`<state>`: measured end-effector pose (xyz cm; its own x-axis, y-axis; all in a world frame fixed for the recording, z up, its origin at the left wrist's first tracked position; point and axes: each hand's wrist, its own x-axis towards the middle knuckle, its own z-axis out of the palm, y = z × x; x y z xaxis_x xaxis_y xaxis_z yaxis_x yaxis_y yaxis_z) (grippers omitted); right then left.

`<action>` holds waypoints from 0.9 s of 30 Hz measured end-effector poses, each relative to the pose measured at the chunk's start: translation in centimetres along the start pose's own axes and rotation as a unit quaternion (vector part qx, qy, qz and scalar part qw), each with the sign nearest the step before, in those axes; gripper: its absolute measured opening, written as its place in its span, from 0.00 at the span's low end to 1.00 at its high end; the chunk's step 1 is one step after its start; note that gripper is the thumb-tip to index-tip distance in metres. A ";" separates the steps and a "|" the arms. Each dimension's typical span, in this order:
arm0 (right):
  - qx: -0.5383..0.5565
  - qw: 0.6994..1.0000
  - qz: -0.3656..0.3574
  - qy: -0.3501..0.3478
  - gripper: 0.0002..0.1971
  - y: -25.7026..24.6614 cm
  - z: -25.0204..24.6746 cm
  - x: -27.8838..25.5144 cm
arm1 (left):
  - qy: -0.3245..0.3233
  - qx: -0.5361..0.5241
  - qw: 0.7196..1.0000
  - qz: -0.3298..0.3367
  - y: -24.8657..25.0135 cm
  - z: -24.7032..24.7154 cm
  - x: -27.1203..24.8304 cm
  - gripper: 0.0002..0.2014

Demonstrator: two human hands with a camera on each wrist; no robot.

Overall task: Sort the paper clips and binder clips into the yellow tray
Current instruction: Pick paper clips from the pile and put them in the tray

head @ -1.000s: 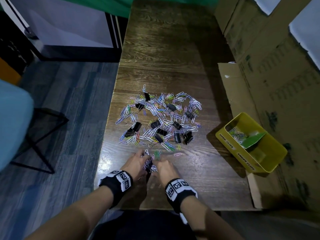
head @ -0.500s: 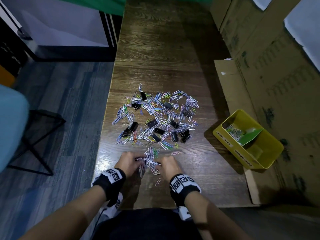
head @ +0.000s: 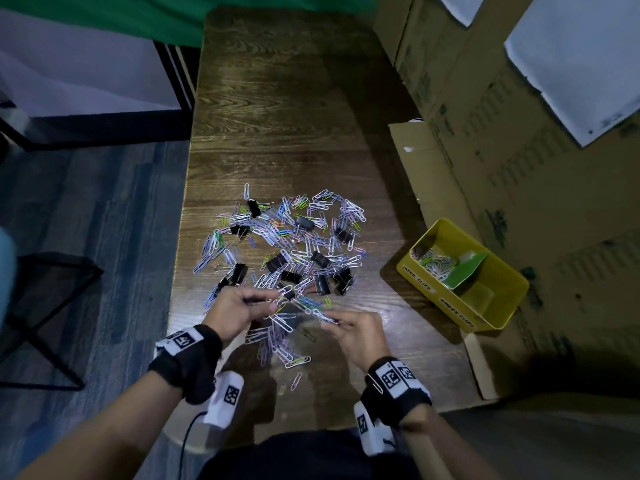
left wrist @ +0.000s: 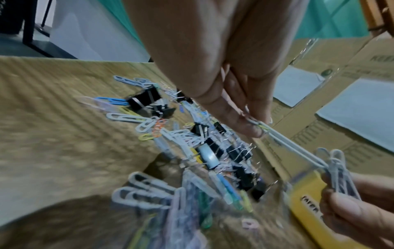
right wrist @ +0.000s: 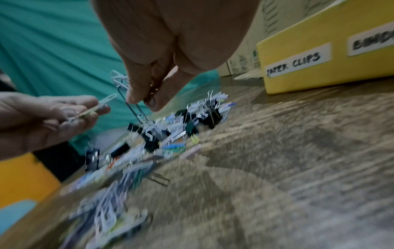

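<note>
Standing over the near end of the wooden table [head: 277, 109], the person has both hands raised just above the surface, a little apart, each pinching paper clips. The left hand [head: 239, 311] nips a few clips between thumb and fingertips [left wrist: 249, 129]; the right hand [head: 353, 332] holds a small bunch the same way, and in the left wrist view a linked strand of pale clips [left wrist: 296, 150] runs taut from one hand to the other. It looks as though they are pulling tangled clips free of each other.

Most of the work is untouched: the main heap of paper clips [head: 298, 237], with black binder clips [head: 322, 284] mixed through it, lies just beyond the hands, and a smaller cluster of clips [head: 277, 341] sits on the table below and between them.

The yellow tray [head: 502, 306] stands off to the person's right and a little farther away, at the table's edge against the cardboard boxes [head: 519, 168], its long axis running diagonally. The compartment labelled for paper clips [right wrist: 296, 64] is the end toward the heap and already holds some; the binder clip half looks empty. The right hand is plainly the nearer one, so I judge it best placed to carry the bunch across to that compartment.
</note>
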<state>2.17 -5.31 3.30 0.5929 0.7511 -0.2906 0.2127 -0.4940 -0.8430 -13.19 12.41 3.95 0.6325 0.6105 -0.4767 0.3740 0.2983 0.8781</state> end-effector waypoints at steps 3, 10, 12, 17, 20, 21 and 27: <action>0.103 0.993 -0.014 0.055 0.16 -1.0 -3.6 -0.6 | -0.033 -0.007 0.999 -0.001 3.4 2.5 1.2 0.12; 0.169 0.958 -0.116 0.199 0.15 -1.8 -13.3 -0.3 | -0.109 -0.026 0.993 0.044 11.9 15.0 5.9 0.13; 0.179 0.948 -0.129 0.230 0.17 -1.7 -15.7 0.5 | -0.110 -0.038 0.992 0.052 13.3 19.0 7.6 0.15; 0.148 0.939 -0.123 0.286 0.18 -0.1 -20.3 2.8 | -0.099 0.046 0.993 0.049 13.7 26.2 11.4 0.13; 0.085 0.955 -0.066 0.276 0.16 1.2 -21.8 4.1 | -0.122 0.152 0.979 0.065 12.8 28.3 12.6 0.11; 0.056 0.960 -0.045 0.270 0.15 1.6 -22.0 4.6 | -0.133 0.180 0.972 0.074 12.6 28.6 12.7 0.10; -0.049 0.979 0.120 0.157 0.14 2.5 -22.0 8.2 | -0.126 0.176 0.976 0.025 12.1 26.4 12.2 0.11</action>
<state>24.66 -10.02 8.76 0.8411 0.4439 -0.3089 0.1024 -0.6916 -0.7150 16.99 4.09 7.72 0.7858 0.4051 -0.4674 0.5204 -0.0245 0.8536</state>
